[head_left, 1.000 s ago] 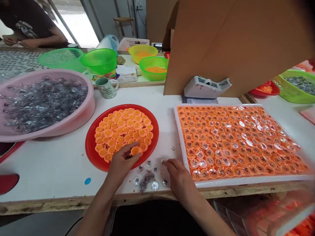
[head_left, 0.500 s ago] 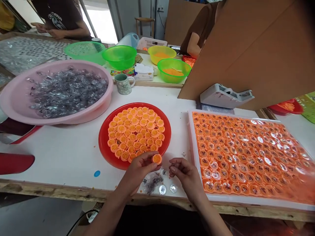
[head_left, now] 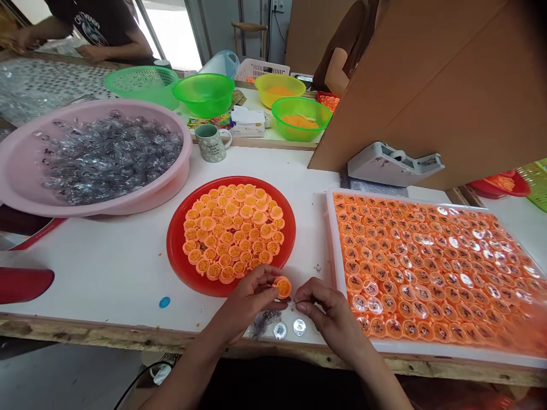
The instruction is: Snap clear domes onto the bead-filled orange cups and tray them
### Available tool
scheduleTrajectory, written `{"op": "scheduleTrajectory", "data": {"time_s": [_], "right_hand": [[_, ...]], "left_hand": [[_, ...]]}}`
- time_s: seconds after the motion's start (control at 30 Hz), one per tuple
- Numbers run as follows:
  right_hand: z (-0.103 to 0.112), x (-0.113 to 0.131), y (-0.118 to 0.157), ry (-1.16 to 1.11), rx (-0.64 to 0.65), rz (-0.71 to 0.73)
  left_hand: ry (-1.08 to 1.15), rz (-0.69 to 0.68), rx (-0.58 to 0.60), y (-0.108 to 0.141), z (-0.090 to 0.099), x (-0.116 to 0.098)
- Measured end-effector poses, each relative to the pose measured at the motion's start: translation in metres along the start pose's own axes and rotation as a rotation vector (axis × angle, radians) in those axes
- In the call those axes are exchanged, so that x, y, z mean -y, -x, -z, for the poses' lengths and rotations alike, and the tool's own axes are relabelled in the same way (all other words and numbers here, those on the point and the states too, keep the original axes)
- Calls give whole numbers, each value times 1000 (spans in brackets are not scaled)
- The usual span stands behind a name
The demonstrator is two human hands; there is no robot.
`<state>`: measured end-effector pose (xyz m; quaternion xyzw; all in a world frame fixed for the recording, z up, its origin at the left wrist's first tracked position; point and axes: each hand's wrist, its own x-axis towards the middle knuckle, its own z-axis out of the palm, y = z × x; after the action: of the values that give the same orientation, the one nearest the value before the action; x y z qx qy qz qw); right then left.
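Observation:
Between its thumb and fingers, my left hand (head_left: pixel 255 296) grips a small orange plastic cup-shaped piece (head_left: pixel 282 287) with a yellowish face. Close on its right, my right hand (head_left: pixel 327 307) is pinched; whatever sits at its fingertips is too small to make out. Behind the left hand stands a round red tray (head_left: pixel 173 250) covered with many similar orange pieces (head_left: pixel 234 250). On the table below the hands lie a dark clump of clear discs (head_left: pixel 262 324) and two separate clear discs (head_left: pixel 299 327), (head_left: pixel 280 330).
A white tray (head_left: pixel 331 239) of orange pieces with printed faces is at right. A pink basin (head_left: pixel 186 165) of clear plastic parts is at left. Behind are a mug (head_left: pixel 212 145), tape dispenser (head_left: pixel 388 165), cardboard partition (head_left: pixel 427 85) and green bowl (head_left: pixel 301 134). Two other people sit across.
My left hand has moved slightly right with the orange piece, closer to my right hand's fingertips. The view has shifted a little. The person at far left has moved an arm outward.

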<state>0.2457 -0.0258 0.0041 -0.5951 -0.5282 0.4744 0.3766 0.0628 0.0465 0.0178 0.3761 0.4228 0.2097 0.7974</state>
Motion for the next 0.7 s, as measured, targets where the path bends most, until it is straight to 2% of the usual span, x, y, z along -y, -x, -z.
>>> {"op": "scheduleTrajectory", "data": {"time_s": [0.1, 0.2, 0.37, 0.5, 0.7], "right_hand": [[1, 8, -1, 169, 84, 83], [-2, 8, -4, 260, 52, 141], [-3, 0, -9, 305, -6, 233], [-2, -2, -8, 334, -33, 294], [-6, -1, -3, 373, -42, 357]], "left_hand": [[-75, -14, 13, 1, -3, -3], [-165, -25, 15, 1, -7, -7], [-246, -69, 121, -1, -7, 2], [-294, -101, 104, -1, -6, 8], [-491, -159, 63, 1, -10, 3]]}}
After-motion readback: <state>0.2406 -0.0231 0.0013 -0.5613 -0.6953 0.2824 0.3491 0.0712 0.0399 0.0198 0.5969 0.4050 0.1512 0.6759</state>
